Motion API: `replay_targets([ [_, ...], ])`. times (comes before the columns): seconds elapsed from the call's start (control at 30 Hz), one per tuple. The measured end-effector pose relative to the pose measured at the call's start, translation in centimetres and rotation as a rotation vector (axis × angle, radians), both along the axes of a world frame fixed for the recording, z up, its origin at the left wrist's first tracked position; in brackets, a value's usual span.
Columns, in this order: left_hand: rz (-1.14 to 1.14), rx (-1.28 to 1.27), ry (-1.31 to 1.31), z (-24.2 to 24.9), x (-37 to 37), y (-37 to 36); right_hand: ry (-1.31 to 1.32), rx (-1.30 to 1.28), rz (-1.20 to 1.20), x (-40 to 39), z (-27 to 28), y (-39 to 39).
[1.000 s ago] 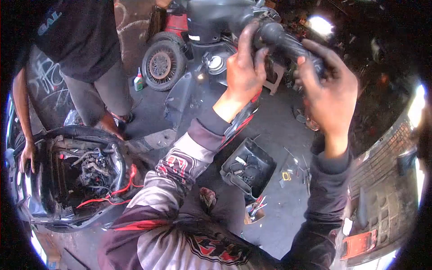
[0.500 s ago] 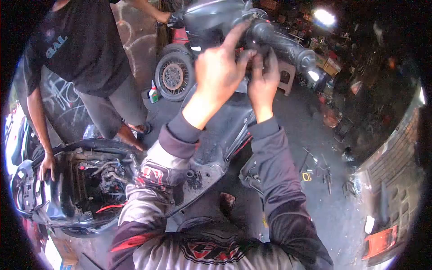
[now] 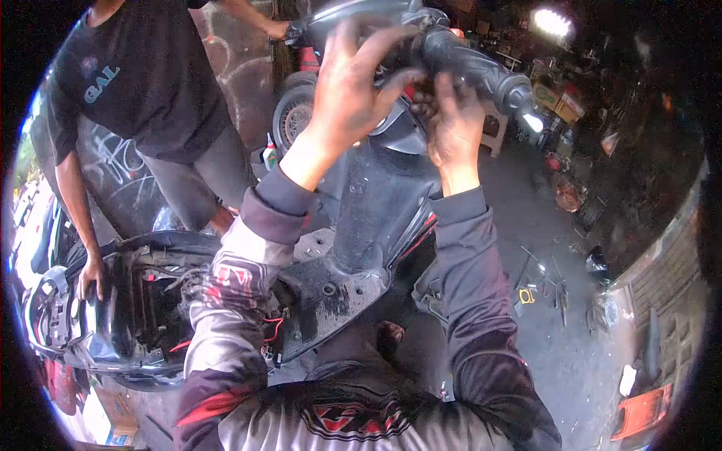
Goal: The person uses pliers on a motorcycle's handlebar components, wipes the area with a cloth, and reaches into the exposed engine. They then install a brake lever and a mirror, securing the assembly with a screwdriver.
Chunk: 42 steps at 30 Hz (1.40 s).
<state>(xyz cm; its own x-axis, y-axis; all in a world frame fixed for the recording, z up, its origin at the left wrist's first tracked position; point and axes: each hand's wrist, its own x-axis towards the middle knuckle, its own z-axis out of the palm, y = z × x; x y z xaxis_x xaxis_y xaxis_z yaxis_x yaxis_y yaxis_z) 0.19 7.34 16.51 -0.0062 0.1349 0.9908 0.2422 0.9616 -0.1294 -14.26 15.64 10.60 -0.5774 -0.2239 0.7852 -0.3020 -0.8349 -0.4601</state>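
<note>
A partly stripped scooter spans the view, with its dark front panel [image 3: 368,203] and ribbed footboard [image 3: 331,301] below my arms. At the top, my left hand [image 3: 350,90] is raised over the handlebar area, its fingers apart and slightly blurred. My right hand [image 3: 457,128] is just below the black handlebar grip [image 3: 481,71], palm turned up and fingers curled. Whatever its fingertips touch is too small and blurred to make out. The open rear body [image 3: 158,301] shows frame parts and red wires.
Another person in a dark shirt [image 3: 143,68] stands at the left, one hand on the rear body, the other near the far handlebar end. A spoked wheel [image 3: 293,116] is behind. Tools [image 3: 556,282] and a yellow gasket [image 3: 526,295] lie on the floor; an orange crate [image 3: 643,412] is lower right.
My left hand has moved left and its fingers have spread. My right hand has shifted right and slightly down, turning its palm up. The view has shifted, showing more of the footboard.
</note>
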Motion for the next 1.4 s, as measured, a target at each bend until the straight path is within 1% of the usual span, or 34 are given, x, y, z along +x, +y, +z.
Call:
replay_targets([
  [0.03, -0.001, -0.005, 0.000, 0.1, -0.3, -0.3, -0.057, -0.010, 0.081, 0.2, 0.2, 0.3],
  [0.1, -0.073, 0.070, -0.160, 0.3, -0.6, -1.0, -0.063, -0.004, 0.100, 0.0, 0.0, 0.6],
  [0.13, -0.072, 0.069, -0.163, 0.4, -0.5, -0.9, -0.065, 0.004, 0.121, -0.1, -0.1, 0.7],
  [0.2, -0.003, 0.058, -0.189, 0.7, -0.2, -0.5, -0.055, 0.029, 0.118, -0.8, 0.1, 0.6],
  [0.23, 0.033, -0.029, -0.175, 0.8, -0.3, -0.9, -0.041, 0.058, 0.112, -1.0, 0.1, 0.7],
  [0.27, 0.034, -0.033, -0.178, 0.8, -0.3, -0.7, -0.043, 0.054, 0.113, -1.2, 0.1, 0.8],
  [0.33, 0.147, -0.066, -0.217, 1.2, 0.5, 0.6, -0.033, 0.089, 0.106, -1.2, 0.3, 0.9],
  [0.37, 0.150, -0.070, -0.220, 1.2, 0.3, 0.7, -0.035, 0.085, 0.109, -1.1, 0.4, 0.9],
  [0.43, 0.151, 0.001, -0.299, 1.2, -0.1, 0.8, -0.013, 0.098, 0.090, -1.2, 0.5, 1.0],
  [0.57, 0.212, -0.052, -0.315, 1.8, -0.7, -0.3, 0.008, 0.086, 0.099, -2.3, 0.2, 0.6],
  [0.63, 0.081, -0.187, -0.293, 2.5, -1.1, -1.3, -0.017, 0.151, 0.146, -2.9, 0.1, 0.2],
  [0.67, 0.091, -0.188, -0.293, 2.5, -1.1, -1.7, -0.015, 0.149, 0.156, -3.1, 0.2, -0.2],
  [0.73, 0.152, -0.150, -0.371, 3.3, -0.4, -1.1, 0.038, 0.127, -0.017, -3.5, 0.3, -0.9],
  [0.77, 0.160, -0.150, -0.369, 3.8, -0.2, -1.1, 0.041, 0.125, -0.010, -3.7, 0.3, -0.9],
  [0.83, -0.023, -0.032, -0.540, 4.7, 0.3, -1.2, 0.150, 0.095, -0.050, -3.3, 0.4, -0.4],
  [0.87, -0.017, -0.030, -0.539, 4.9, 0.5, -1.2, 0.187, 0.084, -0.061, -2.9, 0.4, -0.1],
  [0.93, -0.226, 0.175, -0.658, 5.0, 0.8, -0.7, 0.005, 0.069, 0.171, -1.2, 0.4, 1.0],
  [0.97, -0.050, 0.183, -0.684, 5.3, 1.0, -0.4, 0.004, 0.067, 0.175, -1.2, 0.3, 0.8],
  [1.0, -0.047, 0.184, -0.686, 5.0, 0.5, -0.4, 0.027, 0.042, 0.141, -1.2, 0.1, 0.6],
  [1.07, -0.383, 0.189, -0.453, 4.0, -1.2, -0.8, 0.047, 0.021, 0.111, -0.9, -0.3, 0.1],
  [1.1, -0.380, 0.191, -0.451, 3.9, -1.5, -1.4, 0.064, 0.044, 0.019, -0.7, -0.3, -0.3],
  [1.17, -0.288, 0.136, -0.474, 3.9, -1.9, -2.6, 0.071, 0.046, -0.172, -1.4, -0.8, -1.3],
  [1.2, -0.288, 0.138, -0.469, 4.1, -1.3, -2.3, 0.075, 0.048, -0.170, -1.6, -0.9, -1.7],
  [1.23, -0.244, 0.110, -0.552, 4.4, -0.6, -2.1, 0.089, -0.001, -0.333, -1.9, -0.8, -2.0],
  [1.27, -0.199, 0.084, -0.634, 4.5, 0.1, -1.7, 0.074, -0.024, -0.345, -2.1, -0.9, -2.2],
  [1.3, -0.075, -0.169, -0.362, 3.7, -0.2, -1.7, 0.059, -0.047, -0.358, -2.2, -0.9, -2.2],
  [1.33, -0.109, -0.111, -0.400, 3.3, -0.8, -2.2, 0.044, -0.069, -0.371, -2.2, -0.9, -2.3],
  [1.4, -0.074, -0.222, -0.212, 2.0, -1.7, -2.8, -0.020, -0.140, -0.332, -1.6, -0.8, -2.4],
])
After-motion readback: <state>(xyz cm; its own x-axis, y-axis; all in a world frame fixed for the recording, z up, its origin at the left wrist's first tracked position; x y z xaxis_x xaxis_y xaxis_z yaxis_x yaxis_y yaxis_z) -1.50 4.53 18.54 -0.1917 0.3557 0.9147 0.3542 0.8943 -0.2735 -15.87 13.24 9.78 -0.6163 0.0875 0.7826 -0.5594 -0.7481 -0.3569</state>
